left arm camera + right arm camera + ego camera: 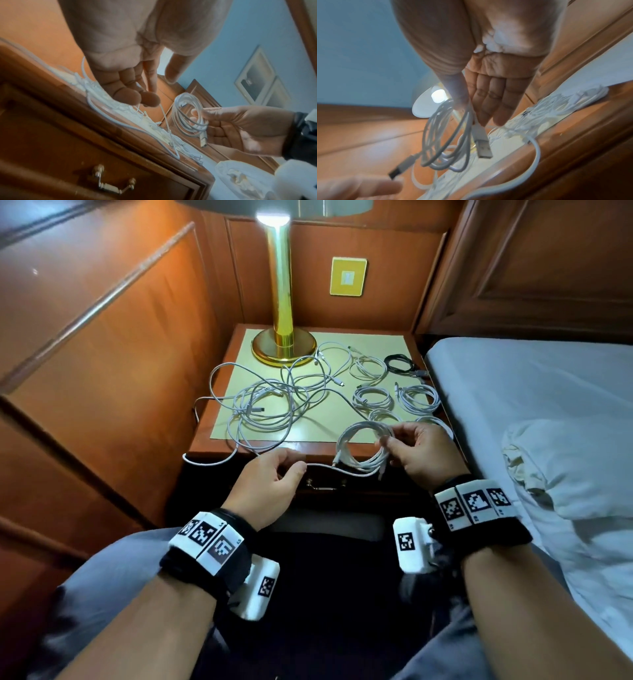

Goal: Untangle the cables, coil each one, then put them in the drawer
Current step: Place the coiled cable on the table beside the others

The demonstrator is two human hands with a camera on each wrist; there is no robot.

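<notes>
I can read no words, brand names or numbers anywhere here. The only signs are the black-and-white square code patterns on the white blocks of my two wristbands [209, 539] [476, 503], and one more on each small white camera housing [262, 590] [409, 542] hanging just below those bands; they are pixel patterns, not letters. Tiny dark marks sit at the corners of some blocks on the bands, too small for me to make out. The yellow wall plate [348, 276], just right of the brass lamp stem [281, 285], carries a pale centre piece with nothing legible on it.
</notes>
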